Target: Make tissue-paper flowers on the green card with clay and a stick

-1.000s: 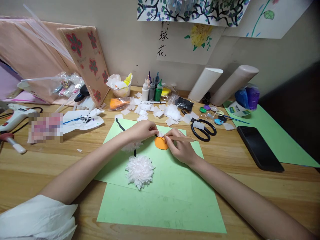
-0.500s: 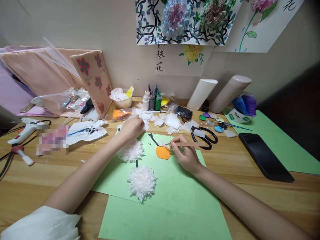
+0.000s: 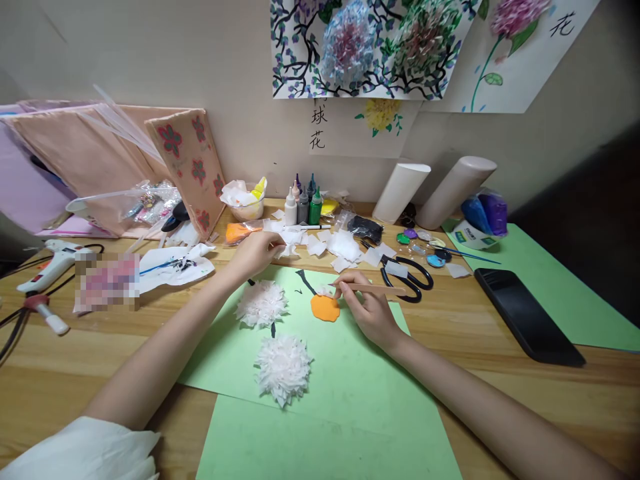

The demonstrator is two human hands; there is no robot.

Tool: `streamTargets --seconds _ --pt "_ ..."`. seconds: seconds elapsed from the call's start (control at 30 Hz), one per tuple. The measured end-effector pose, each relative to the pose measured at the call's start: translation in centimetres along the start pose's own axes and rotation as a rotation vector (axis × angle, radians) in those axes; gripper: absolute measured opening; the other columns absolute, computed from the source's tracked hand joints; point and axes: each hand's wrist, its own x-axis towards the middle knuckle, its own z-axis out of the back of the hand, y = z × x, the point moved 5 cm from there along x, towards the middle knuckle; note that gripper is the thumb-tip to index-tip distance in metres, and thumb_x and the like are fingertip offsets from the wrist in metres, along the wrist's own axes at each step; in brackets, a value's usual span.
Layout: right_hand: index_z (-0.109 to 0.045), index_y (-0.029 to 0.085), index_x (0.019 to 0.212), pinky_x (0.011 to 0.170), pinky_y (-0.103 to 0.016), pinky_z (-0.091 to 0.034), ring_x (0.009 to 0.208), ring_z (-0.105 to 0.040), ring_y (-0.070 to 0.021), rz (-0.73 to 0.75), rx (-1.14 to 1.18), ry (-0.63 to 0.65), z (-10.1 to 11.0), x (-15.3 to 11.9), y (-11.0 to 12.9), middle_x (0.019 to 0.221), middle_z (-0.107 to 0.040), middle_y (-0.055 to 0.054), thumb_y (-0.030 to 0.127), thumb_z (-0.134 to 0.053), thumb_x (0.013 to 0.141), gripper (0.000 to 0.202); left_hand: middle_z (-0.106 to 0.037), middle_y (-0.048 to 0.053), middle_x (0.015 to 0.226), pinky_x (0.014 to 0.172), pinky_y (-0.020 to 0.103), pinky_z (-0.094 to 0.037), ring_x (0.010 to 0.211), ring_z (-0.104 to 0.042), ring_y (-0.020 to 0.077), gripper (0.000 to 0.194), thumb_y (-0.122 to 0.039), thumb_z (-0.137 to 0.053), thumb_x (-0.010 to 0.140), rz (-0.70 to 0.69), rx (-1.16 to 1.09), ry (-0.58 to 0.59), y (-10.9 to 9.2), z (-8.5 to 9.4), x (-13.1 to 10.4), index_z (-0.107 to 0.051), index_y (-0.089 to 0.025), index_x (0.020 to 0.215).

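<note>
My right hand (image 3: 369, 307) grips a thin wooden stick (image 3: 377, 289), its tip close to the upper edge of an orange clay disc (image 3: 325, 309). A small tuft of white paper (image 3: 326, 290) stands at that edge. The disc is on a green sheet (image 3: 360, 373), below a painted black stem (image 3: 304, 280). Two ruffled white paper flowers, one upper (image 3: 262, 303) and one lower (image 3: 283, 371), sit to its left. At the sheet's far edge, my left hand (image 3: 257, 255) is closed in a pinch on a white tissue paper piece (image 3: 289, 251).
Loose white paper squares (image 3: 345, 245), paint bottles (image 3: 303, 207) and black-handled scissors (image 3: 413, 279) lie beyond the sheet. A black phone (image 3: 527, 317) is at right, a glue gun (image 3: 53, 267) at left. A flowered box (image 3: 185, 173) and two tall containers (image 3: 455, 193) stand along the wall.
My left hand has shifted slightly left, its fingers staying by the paper pieces. My right hand and the stick have barely moved. The whole view has tilted a little.
</note>
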Motion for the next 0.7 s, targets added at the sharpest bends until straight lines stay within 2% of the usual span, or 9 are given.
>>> streamTargets --seconds 0.1,0.27,0.37,0.47,0.57,0.7 --pt "-0.055 0.022 0.096 0.071 -0.033 -0.047 0.076 -0.060 -0.0167 0.007 0.011 0.028 -0.1 0.0 0.1 0.078 -0.061 -0.002 0.032 -0.038 0.095 0.020 -0.069 0.007 0.092 0.067 0.027 -0.042 0.081 -0.061 0.0202 0.025 -0.028 -0.045 0.084 0.007 -0.022 -0.007 0.1 -0.1 0.1 -0.066 -0.016 0.087" --pt "-0.057 0.023 0.094 0.073 -0.034 -0.047 0.076 -0.061 -0.0170 0.039 -0.041 0.061 -0.1 0.0 0.3 0.078 -0.063 -0.002 0.030 -0.038 0.095 0.020 -0.069 0.007 0.090 0.066 0.027 -0.043 0.079 -0.061 0.0193 0.022 -0.028 -0.048 0.083 0.030 -0.055 0.011 0.1 -0.2 0.1 -0.066 -0.016 0.085" --pt "-0.056 0.023 0.094 0.073 -0.035 -0.047 0.076 -0.061 -0.0172 0.042 -0.063 0.061 -0.1 -0.1 0.4 0.078 -0.063 -0.002 0.030 -0.038 0.095 0.020 -0.068 0.007 0.089 0.066 0.028 -0.044 0.079 -0.061 0.0197 0.024 -0.035 -0.048 0.084 0.035 -0.057 0.017 -0.1 0.1 -0.1 -0.064 -0.016 0.084" --pt "-0.056 0.022 0.093 0.072 -0.034 -0.048 0.076 -0.061 -0.0171 0.044 -0.068 0.064 -0.1 -0.1 0.4 0.078 -0.063 -0.002 0.030 -0.037 0.096 0.021 -0.068 0.007 0.090 0.066 0.028 -0.046 0.081 -0.061 0.0197 0.025 -0.039 -0.056 0.079 0.029 -0.082 0.037 0.0 0.2 -0.3 -0.061 -0.016 0.088" --pt "-0.056 0.022 0.093 0.072 -0.035 -0.048 0.077 -0.061 -0.0172 0.047 -0.066 0.062 -0.2 -0.1 0.4 0.078 -0.063 -0.002 0.030 -0.037 0.095 0.021 -0.067 0.007 0.089 0.067 0.028 -0.048 0.080 -0.062 0.0191 0.020 -0.025 -0.061 0.072 0.044 -0.096 0.066 0.6 -0.1 -0.2 -0.059 -0.016 0.089" --pt "-0.055 0.023 0.093 0.073 -0.034 -0.048 0.077 -0.061 -0.0169 0.037 -0.049 0.055 -0.2 -0.1 0.3 0.078 -0.062 -0.002 0.030 -0.037 0.095 0.020 -0.067 0.005 0.084 0.067 0.027 -0.049 0.078 -0.064 0.0181 0.018 -0.015 -0.055 0.070 0.092 -0.127 0.031 1.5 0.3 -0.1 -0.058 -0.016 0.088"
